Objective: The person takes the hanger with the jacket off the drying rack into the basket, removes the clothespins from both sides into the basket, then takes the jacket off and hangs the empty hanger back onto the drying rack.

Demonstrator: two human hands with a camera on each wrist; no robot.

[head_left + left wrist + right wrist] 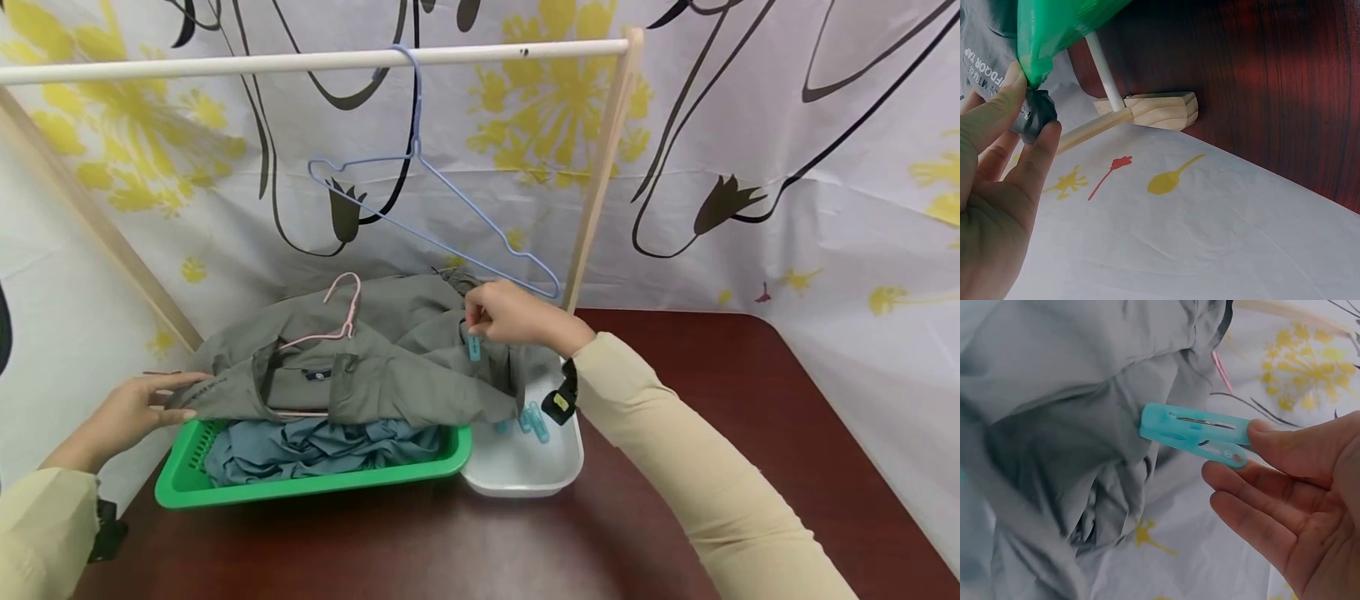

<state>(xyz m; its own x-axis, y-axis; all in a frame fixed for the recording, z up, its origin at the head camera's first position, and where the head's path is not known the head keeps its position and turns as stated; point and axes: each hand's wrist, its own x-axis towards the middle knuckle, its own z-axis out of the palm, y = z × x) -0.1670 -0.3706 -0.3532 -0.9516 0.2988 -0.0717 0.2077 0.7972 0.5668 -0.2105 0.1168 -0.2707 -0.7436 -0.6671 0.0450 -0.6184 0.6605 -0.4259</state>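
Observation:
A grey jacket (405, 367) with a pink hanger (349, 321) inside it lies heaped over the back of a green basket (315, 487). My left hand (127, 417) pinches the jacket's left end between thumb and fingers; in the left wrist view the printed cloth (982, 69) bunches at the fingertips. Over the jacket's right part, my right hand (517, 317) holds a teal clothespin (1194, 432) by its handle end, between thumb and forefinger. The clothespin's tip meets the grey cloth in the right wrist view.
A blue hanger (465, 200) hangs from the white rail (225, 67) of a wooden-legged rack. Blue-grey cloth (322, 450) fills the basket. Several teal clothespins (534, 421) lie in a white tray (517, 483) beside it, on the dark red table (690, 367).

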